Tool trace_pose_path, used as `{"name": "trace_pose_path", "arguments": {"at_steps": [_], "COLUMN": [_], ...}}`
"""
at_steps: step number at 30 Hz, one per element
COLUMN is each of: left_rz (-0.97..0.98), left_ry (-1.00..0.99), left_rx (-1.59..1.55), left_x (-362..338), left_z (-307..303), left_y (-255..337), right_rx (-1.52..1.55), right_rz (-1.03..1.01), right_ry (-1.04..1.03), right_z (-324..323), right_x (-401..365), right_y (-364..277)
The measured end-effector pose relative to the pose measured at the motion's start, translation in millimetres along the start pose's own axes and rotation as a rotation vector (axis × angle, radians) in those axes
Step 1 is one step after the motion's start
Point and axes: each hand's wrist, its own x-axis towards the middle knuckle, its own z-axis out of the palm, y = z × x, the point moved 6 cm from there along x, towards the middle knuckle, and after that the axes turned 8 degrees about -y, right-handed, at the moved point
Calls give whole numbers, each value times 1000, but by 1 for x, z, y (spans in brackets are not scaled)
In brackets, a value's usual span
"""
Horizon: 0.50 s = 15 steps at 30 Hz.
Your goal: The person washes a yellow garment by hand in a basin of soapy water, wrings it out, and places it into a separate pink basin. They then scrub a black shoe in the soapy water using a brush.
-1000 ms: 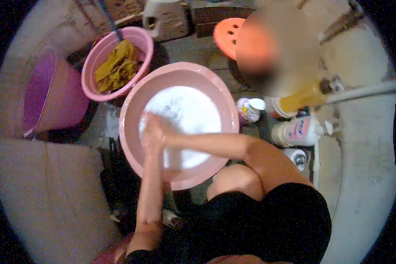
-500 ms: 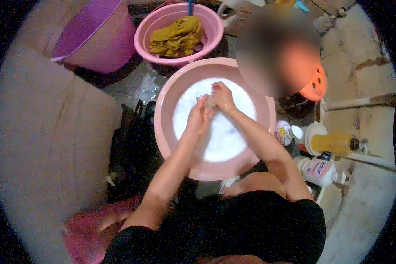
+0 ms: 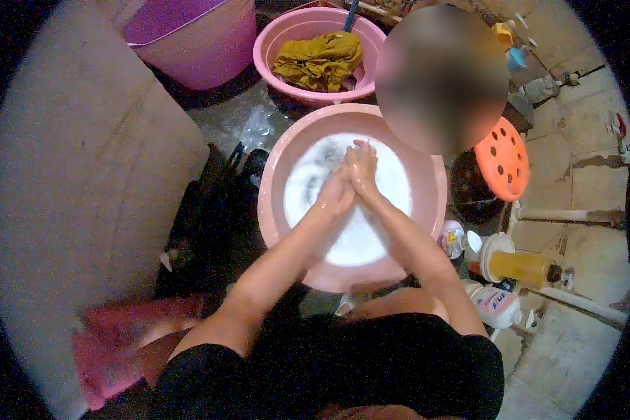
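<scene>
A wide pink basin (image 3: 276, 210) of water under white suds (image 3: 371, 234) stands before me. Over its middle, my left hand (image 3: 337, 187) and my right hand (image 3: 361, 166) press together, the right one a little farther forward. Their fingers are bent and closed in on each other. Whatever lies between the palms, if anything, is hidden. Both hands look wet. Just left of them, a darker gap shows in the foam.
A pink tub (image 3: 271, 78) with a mustard-coloured cloth (image 3: 322, 59) is behind the basin, beside a purple bucket (image 3: 220, 45). An orange perforated piece (image 3: 505, 164), a yellow bottle (image 3: 516, 267) and a white bottle (image 3: 493, 308) line the right. A blurred patch hides the upper right.
My hands have come closer together, and the greyish bit seen between them before is out of sight. A dark gap has opened in the suds. The whole view has shifted slightly.
</scene>
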Motion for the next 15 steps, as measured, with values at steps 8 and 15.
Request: {"name": "trace_pose_path", "arguments": {"at_steps": [8,15], "left_rz": [77,319], "left_ry": [-63,126], "left_rx": [105,-143], "left_x": [2,-16], "left_z": [-40,-34], "left_y": [-21,19], "right_rx": [-191,178], "right_rz": [-54,-552], "right_ry": [-353,-180], "right_z": [29,39], "right_x": [-16,-59], "right_y": [16,-14]}}
